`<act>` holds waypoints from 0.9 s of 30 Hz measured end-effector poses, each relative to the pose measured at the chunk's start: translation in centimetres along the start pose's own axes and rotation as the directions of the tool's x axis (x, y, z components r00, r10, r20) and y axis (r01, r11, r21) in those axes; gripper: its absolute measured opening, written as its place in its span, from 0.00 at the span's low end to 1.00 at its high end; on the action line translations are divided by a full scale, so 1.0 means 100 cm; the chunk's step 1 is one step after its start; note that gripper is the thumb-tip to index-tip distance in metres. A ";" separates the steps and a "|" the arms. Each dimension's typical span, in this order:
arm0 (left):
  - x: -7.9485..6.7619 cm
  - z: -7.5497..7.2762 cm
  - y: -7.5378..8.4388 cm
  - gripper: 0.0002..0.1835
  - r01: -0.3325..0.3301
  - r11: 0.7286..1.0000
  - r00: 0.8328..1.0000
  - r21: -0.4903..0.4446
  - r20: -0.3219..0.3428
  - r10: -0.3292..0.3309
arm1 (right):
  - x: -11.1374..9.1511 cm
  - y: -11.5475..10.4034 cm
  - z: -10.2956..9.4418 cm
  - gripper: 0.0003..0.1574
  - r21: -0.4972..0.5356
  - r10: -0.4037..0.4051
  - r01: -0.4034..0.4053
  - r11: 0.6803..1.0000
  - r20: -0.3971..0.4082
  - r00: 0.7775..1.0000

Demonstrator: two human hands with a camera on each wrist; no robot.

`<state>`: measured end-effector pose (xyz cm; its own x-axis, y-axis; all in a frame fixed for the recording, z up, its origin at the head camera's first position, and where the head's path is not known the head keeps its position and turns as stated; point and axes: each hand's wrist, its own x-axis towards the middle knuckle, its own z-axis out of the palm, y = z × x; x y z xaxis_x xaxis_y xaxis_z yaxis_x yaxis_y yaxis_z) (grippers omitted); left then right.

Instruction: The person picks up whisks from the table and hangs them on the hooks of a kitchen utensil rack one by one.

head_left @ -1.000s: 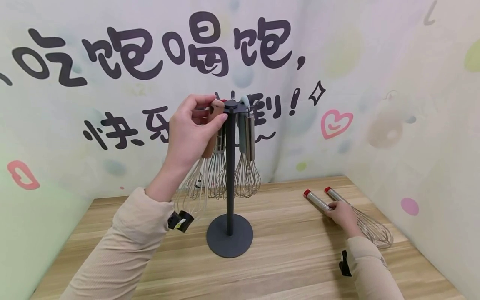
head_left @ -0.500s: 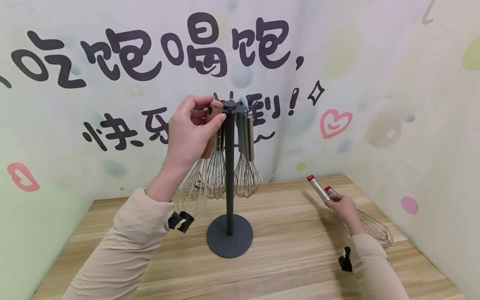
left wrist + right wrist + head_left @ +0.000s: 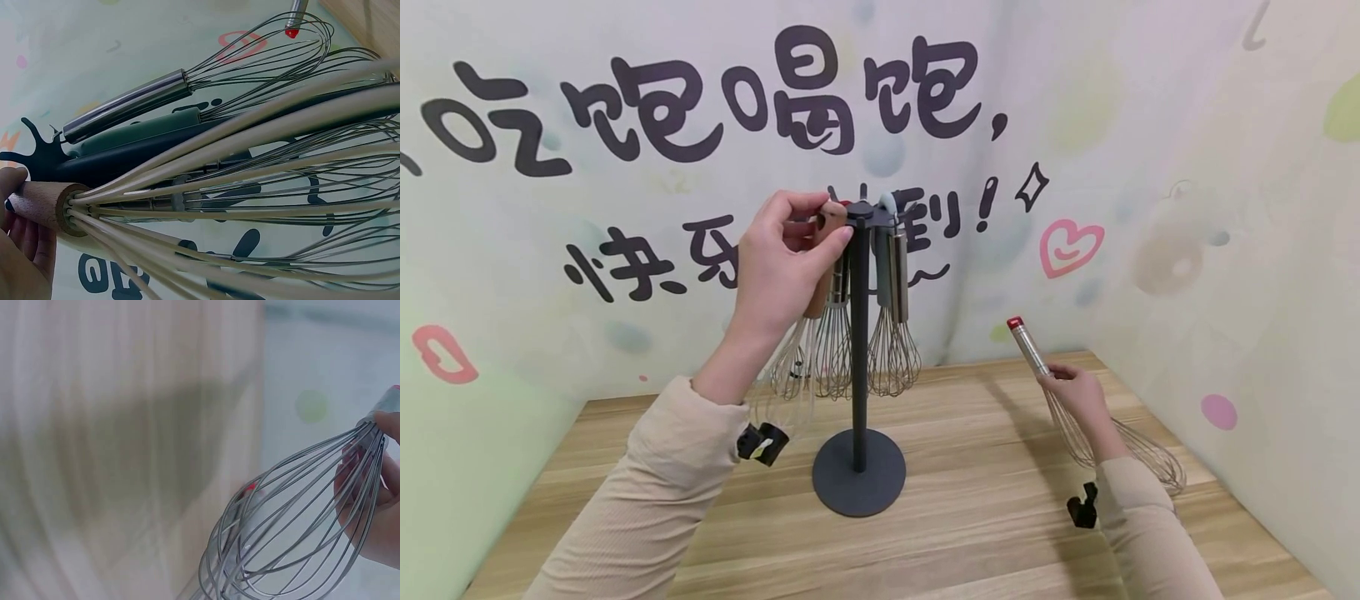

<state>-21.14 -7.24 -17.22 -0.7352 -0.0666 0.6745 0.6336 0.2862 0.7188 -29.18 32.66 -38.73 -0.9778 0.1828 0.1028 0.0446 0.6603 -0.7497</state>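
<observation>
My left hand [image 3: 775,271] pinches the upper end of a wooden-handled whisk [image 3: 40,203] with pale wires, up at the dark whisk stand [image 3: 859,358]. Whether its hole is over a hook is hidden by the fingers. On the right, my right hand [image 3: 1081,396] grips a silver whisk [image 3: 1028,346] with a red end cap, near where handle meets wires. It is raised off the table, tilted, cap up; in the right wrist view its wire loops [image 3: 294,519] hang clear. A second red-capped whisk [image 3: 1153,457] lies on the table behind that hand, its handle mostly hidden.
Several whisks hang on the stand, among them a steel-handled whisk [image 3: 125,107] and a green-handled whisk [image 3: 137,132]. The stand's round base [image 3: 859,492] rests mid-table on the wooden table [image 3: 970,508]. A printed wall [image 3: 1075,100] rises behind.
My right hand has lifted one red-capped whisk off the table, tipping its cap upward and moving slightly left. The left hand stays at the stand with the wooden-handled whisk.
</observation>
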 end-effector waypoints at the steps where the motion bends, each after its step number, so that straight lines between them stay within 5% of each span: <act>1: 0.000 0.000 0.000 0.20 -0.001 1.000 1.000 -0.001 0.000 0.001 | 0.001 -0.003 0.000 0.31 0.008 -0.002 0.002 1.000 -0.002 1.000; 27: -0.002 0.008 0.003 0.19 -0.020 1.000 0.999 -0.011 -0.030 0.020 | -0.016 -0.096 -0.004 0.35 0.315 -0.127 0.116 0.942 0.016 0.992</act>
<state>-20.96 -6.33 -17.28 -0.7149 -0.0891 0.6935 0.6511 0.2767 0.7067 -27.99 26.29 -31.45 -0.9786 0.0862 0.1870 -0.1355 0.4138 -0.9002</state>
